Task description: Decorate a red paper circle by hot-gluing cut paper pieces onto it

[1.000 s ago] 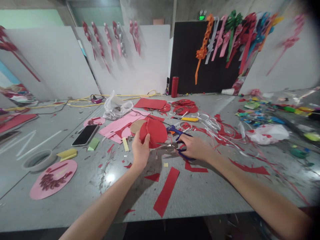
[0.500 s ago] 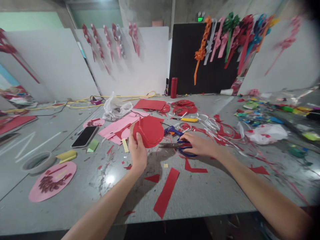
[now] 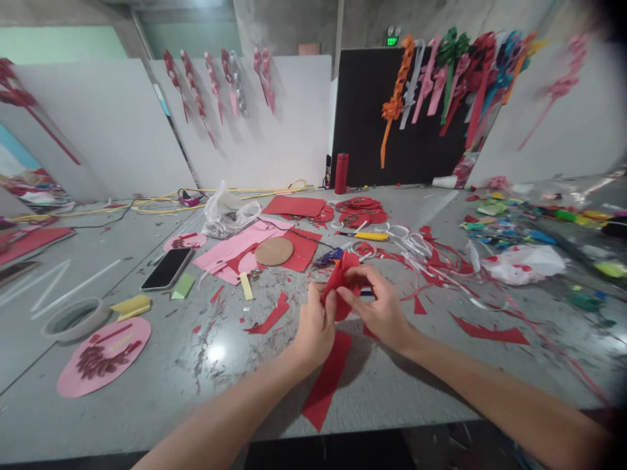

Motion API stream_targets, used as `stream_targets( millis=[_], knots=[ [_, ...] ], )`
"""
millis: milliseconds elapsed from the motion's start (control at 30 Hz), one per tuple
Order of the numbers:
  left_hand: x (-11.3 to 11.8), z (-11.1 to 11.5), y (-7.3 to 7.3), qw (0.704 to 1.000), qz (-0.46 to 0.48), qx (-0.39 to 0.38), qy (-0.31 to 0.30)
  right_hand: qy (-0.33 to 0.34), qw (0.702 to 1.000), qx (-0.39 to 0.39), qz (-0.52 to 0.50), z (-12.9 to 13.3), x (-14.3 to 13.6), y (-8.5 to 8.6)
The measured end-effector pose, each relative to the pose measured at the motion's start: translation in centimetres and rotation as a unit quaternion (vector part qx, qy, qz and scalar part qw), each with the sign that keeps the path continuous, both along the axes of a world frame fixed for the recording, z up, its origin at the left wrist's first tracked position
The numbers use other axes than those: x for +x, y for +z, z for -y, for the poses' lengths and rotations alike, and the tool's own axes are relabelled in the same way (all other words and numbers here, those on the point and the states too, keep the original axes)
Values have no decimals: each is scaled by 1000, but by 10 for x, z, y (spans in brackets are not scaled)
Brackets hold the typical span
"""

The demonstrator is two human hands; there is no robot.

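Over the middle of the table, both hands hold a piece of red paper (image 3: 343,284), bent upright in a fold. My left hand (image 3: 316,320) pinches its near left side with thumb and fingers. On the other side, my right hand (image 3: 379,310) has thumb and fingertips closed on the paper. Dark blue scissor handles (image 3: 366,293) lie behind my right hand; the blades are hidden. Below the hands lies a red paper strip (image 3: 326,385). A round brown cardboard disc (image 3: 274,251) rests on a red sheet (image 3: 304,248) beyond my left hand.
At left are a phone (image 3: 167,268), a tape roll (image 3: 74,320) and a pink paper oval (image 3: 105,356) with dark red pieces. A yellow cutter (image 3: 371,236), white ribbon (image 3: 411,243) and red scraps lie beyond and right. A red bottle (image 3: 341,173) stands at the back.
My right hand has let go of the scissors and taken hold of the red paper. My left hand has moved right with the paper, now folded. The cardboard disc is uncovered.
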State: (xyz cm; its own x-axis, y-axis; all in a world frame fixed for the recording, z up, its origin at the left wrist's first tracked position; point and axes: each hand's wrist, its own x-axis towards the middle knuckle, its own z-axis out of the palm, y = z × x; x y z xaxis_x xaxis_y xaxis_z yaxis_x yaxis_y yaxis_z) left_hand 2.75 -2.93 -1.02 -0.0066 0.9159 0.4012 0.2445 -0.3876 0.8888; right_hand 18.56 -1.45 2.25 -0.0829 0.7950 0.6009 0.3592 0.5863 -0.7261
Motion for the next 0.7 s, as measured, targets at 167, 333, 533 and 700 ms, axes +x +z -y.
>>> stream_targets(
  millis=[167,333,533,700],
  knots=[
    [3,-1,-3,998,16,7,-65,-35,999,-10,-7,-5,3,-6],
    [4,-5,2,986,94,7,-138,-19,999,-22,-27,-9,4,-8],
    [5,-1,13,972,183,-60,-132,-13,1000,-20,3,-9,3,-10],
    [2,-4,17,972,187,-115,-82,8,999,-26,18,-8,-1,-10]
  ],
)
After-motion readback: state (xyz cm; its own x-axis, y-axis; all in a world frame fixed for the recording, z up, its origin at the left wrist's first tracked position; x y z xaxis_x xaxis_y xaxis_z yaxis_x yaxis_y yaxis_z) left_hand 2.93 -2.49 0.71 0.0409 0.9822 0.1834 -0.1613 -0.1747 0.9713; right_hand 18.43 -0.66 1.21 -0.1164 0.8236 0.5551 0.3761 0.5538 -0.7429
